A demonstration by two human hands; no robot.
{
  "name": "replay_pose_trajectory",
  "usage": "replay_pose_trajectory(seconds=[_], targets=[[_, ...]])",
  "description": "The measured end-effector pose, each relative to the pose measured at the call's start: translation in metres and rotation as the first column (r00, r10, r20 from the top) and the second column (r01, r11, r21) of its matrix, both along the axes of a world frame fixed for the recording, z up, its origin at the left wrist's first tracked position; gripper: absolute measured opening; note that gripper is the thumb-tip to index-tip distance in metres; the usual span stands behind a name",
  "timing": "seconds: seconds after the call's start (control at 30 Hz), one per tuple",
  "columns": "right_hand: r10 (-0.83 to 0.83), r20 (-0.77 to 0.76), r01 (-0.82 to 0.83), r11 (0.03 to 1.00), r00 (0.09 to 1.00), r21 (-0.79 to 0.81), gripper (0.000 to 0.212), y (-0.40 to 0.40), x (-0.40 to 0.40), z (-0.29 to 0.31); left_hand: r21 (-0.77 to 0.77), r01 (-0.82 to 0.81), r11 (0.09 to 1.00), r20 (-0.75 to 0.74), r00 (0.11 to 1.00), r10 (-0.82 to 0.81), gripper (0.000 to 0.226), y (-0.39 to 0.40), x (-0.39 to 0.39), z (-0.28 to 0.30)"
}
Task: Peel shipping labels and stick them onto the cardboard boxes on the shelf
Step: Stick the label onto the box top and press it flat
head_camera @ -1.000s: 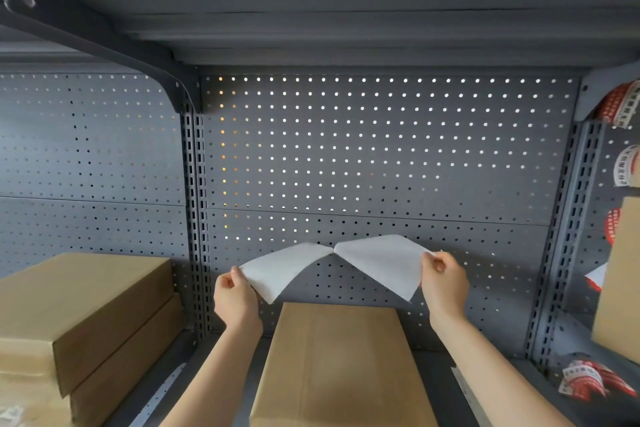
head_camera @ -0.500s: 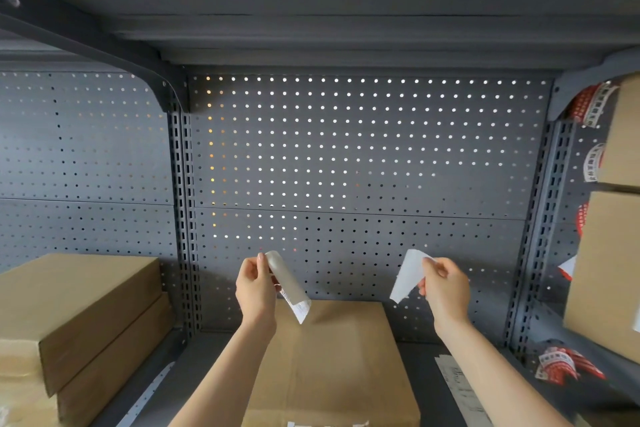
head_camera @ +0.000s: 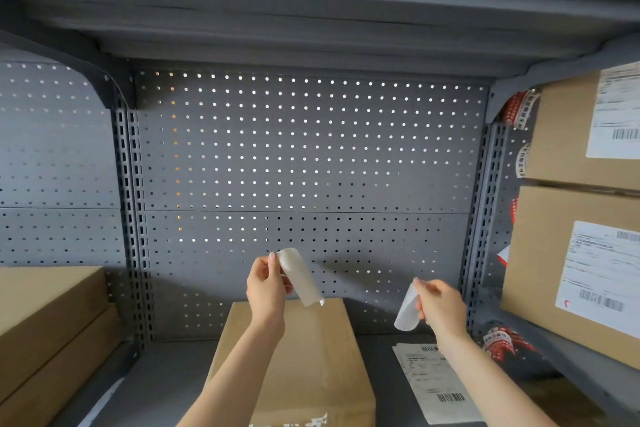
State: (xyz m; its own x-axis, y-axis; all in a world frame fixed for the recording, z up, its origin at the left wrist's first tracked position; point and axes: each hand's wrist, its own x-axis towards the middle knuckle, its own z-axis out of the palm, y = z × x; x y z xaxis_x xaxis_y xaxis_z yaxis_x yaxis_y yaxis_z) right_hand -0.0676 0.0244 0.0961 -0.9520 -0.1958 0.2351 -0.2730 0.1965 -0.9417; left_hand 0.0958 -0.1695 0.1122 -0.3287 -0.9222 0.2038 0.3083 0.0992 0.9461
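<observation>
Since the earlier frame, my right hand (head_camera: 441,303) dropped its curled backing (head_camera: 408,312); my left hand (head_camera: 266,288) pinched the peeled label (head_camera: 300,277) above the bare middle box (head_camera: 304,357), sticking not yet done.

Left hand (head_camera: 268,282) and right hand (head_camera: 440,302) each pinch a curled white sheet above a cardboard box (head_camera: 322,354).

both arms raised, left hand (head_camera: 266,284) and right hand (head_camera: 441,303) pinched closed.

Grey perforated back panel (head_camera: 311,156) — slotted uprights (head_camera: 133,218), red-printed tape (head_camera: 502,345) at right.
</observation>
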Motion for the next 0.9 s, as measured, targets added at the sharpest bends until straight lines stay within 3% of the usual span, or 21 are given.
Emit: replay_pose_trajectory(seconds=[0.4, 0.7, 0.9], targets=[[0.063, 0.061, -0.067, 0.995, 0.996, 0.070, 0.027, 0.003, 0.015, 0.003, -0.028, 0.029, 0.999, 0.040, 0.999, -0.028, 0.034, 0.006, 0.005, 0.003], [0.275, -0.031, -0.270, 0.956, 0.961, 0.116, 0.024, -0.041, 0.060, 0.039, -0.130, 0.023, 0.991, 0.058, 0.998, -0.016, 0.034, 0.005, 0.027, 0.015], [0.453, -0.004, -0.451, 0.889, 0.891, 0.078, 0.026, -0.078, 0.095, 0.067, -0.262, -0.045, 0.964, 0.098, 0.993, 0.073, 0.031, -0.001, 0.047, 0.023]])
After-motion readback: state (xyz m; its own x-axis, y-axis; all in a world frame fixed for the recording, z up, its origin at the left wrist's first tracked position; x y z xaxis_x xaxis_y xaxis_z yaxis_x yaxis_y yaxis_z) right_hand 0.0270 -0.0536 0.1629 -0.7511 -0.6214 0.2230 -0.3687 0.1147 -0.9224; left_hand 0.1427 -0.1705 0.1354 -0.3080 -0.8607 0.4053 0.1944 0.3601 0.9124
